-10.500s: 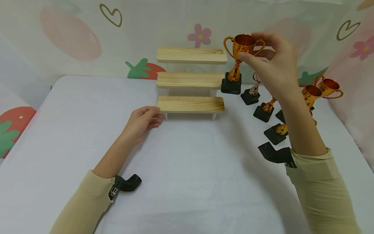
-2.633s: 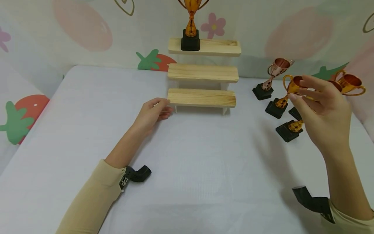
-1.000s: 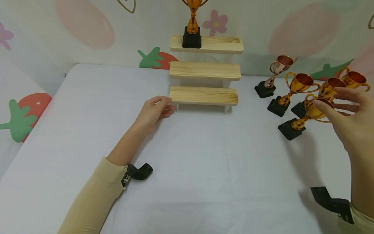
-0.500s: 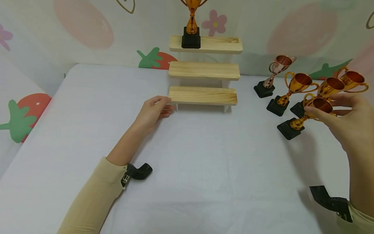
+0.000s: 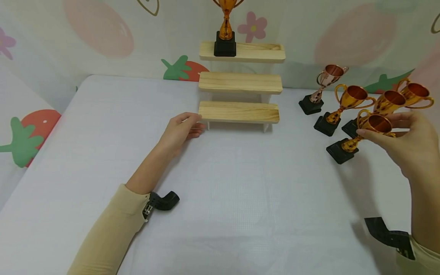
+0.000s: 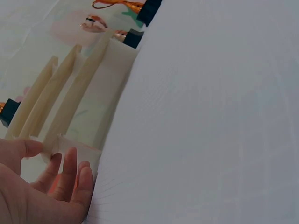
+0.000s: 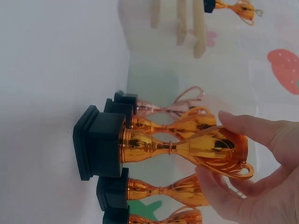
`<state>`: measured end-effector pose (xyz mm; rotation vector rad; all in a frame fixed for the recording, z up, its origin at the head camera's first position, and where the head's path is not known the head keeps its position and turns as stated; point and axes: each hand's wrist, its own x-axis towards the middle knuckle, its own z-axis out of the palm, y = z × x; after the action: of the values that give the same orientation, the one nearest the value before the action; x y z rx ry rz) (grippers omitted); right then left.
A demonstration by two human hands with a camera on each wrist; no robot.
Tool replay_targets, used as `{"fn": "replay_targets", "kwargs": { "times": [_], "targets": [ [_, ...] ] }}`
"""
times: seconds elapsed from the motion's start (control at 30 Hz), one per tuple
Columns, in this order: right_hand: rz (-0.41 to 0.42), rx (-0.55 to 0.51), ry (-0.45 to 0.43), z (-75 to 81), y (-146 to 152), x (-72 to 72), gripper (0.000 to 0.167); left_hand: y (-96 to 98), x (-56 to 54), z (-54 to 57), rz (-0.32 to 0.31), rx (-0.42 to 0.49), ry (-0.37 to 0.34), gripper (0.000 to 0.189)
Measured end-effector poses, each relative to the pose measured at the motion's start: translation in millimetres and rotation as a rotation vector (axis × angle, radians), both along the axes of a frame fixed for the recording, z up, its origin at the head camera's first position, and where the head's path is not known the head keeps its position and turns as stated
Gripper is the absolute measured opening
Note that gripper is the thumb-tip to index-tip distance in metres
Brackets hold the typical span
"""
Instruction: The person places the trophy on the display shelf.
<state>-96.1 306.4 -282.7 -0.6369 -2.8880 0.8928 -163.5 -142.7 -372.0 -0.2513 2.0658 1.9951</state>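
Note:
At the front of the group on the right, a gold trophy cup point(image 5: 376, 124) on a black base stands on the table. My right hand point(image 5: 409, 141) grips its bowl, thumb on the near side and fingers behind, as the right wrist view point(image 7: 224, 144) also shows. My left hand point(image 5: 180, 131) pinches the left end of the lowest board of a three-tier wooden display stand point(image 5: 238, 112); in the left wrist view thumb and index finger point(image 6: 53, 163) meet at that board's end. Another gold trophy point(image 5: 225, 34) stands on the top tier, left of its middle, its upper part out of frame.
Behind the gripped trophy stand a rose-coloured trophy point(image 5: 328, 78) and several gold ones, one gold trophy point(image 5: 348, 99) close beside it. A white cloth covers the table point(image 5: 223, 191). A patterned backdrop point(image 5: 165, 34) rises behind the stand.
A gold trophy held beside the stand earlier now stands on the top tier. My right hand has moved right and closed on the front gold trophy. My left hand stays at the stand.

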Motion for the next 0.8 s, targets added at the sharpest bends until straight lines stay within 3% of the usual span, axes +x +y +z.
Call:
{"fn": "replay_targets", "kwargs": {
  "times": [0.27,0.4,0.6,0.8],
  "targets": [
    [-0.021,-0.063,0.032,-0.8,2.0,0.5,0.036,0.2,0.5,1.0,-0.001,-0.002,-0.001,0.033],
    [-0.025,-0.074,0.042,-0.4,0.8,-0.2,0.033,0.1,0.2,1.0,-0.002,-0.001,-0.003,0.033],
    [-0.004,-0.110,0.074,-1.9,-0.6,-2.4,0.044,0.0,-0.1,0.9,-0.002,-0.001,-0.004,0.033],
    [0.059,-0.193,0.178,-5.9,-1.1,-3.7,0.042,0.2,-0.1,0.8,0.001,-0.002,-0.004,0.034]
  ]
}}
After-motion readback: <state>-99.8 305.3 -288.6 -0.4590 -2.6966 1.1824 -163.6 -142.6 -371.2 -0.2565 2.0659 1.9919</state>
